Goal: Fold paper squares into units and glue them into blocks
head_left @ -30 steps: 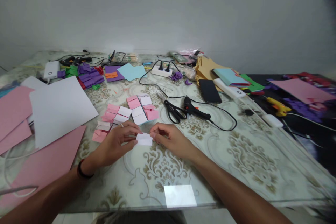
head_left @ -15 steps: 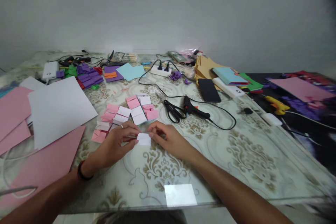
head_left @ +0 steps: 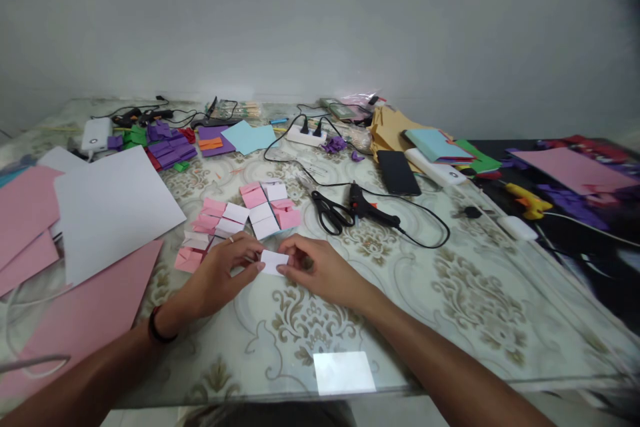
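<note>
A small folded piece of white paper (head_left: 273,263) is held just above the tabletop between both hands. My left hand (head_left: 223,277) pinches its left edge, a ring on one finger. At its right end, my right hand (head_left: 320,270) grips it between thumb and fingers. Right behind the hands lie pink and white folded paper pieces (head_left: 261,219), some set in a square block and others in a loose cluster (head_left: 215,217) partly covered by my left hand.
Black scissors (head_left: 331,211) and a black glue gun (head_left: 373,207) with a looping cord lie right of the folded pieces. Large white (head_left: 117,207) and pink sheets (head_left: 95,327) spread at left. A phone (head_left: 399,172), power strip (head_left: 306,135) and yellow glue gun (head_left: 527,199) are farther off.
My right thumb has shifted down and left onto the near edge of the white paper. The paper has tilted slightly. Nothing else has moved.
</note>
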Motion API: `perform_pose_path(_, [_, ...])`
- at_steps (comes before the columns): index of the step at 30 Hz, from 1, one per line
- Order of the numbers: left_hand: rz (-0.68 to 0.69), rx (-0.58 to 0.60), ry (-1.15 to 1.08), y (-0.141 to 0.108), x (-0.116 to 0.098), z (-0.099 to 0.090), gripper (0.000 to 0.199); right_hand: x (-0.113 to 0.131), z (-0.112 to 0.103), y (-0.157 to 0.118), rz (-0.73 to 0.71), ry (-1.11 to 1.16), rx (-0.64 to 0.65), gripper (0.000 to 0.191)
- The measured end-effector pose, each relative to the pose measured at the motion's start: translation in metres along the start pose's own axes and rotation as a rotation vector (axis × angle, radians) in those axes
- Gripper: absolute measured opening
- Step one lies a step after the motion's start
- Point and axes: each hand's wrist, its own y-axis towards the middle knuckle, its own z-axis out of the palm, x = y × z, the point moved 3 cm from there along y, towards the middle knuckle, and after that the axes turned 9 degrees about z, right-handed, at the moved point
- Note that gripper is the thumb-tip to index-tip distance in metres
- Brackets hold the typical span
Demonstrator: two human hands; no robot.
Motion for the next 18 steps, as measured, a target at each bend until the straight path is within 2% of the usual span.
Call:
perform_pose_path(6, [0.038, 0.043, 0.075, 0.0004, -0.0002, -0.0012, 0.013, 0.0031, -0.0009, -0.0011, -0.009, 0.001, -0.004, 0.013])
perform_pose_path(14, [0.037, 0.011, -0.052, -0.0003, 0.0002, 0.0001, 0.010, -0.0004, -0.0004, -0.0006, -0.015, 0.016, -0.034, 0.014])
perform_pose_path(18, [0.042, 0.043, -0.096, -0.0006, -0.0017, 0.0013, 0.011, -0.0003, 0.0003, -0.0011, -0.029, 0.034, -0.016, 0.017])
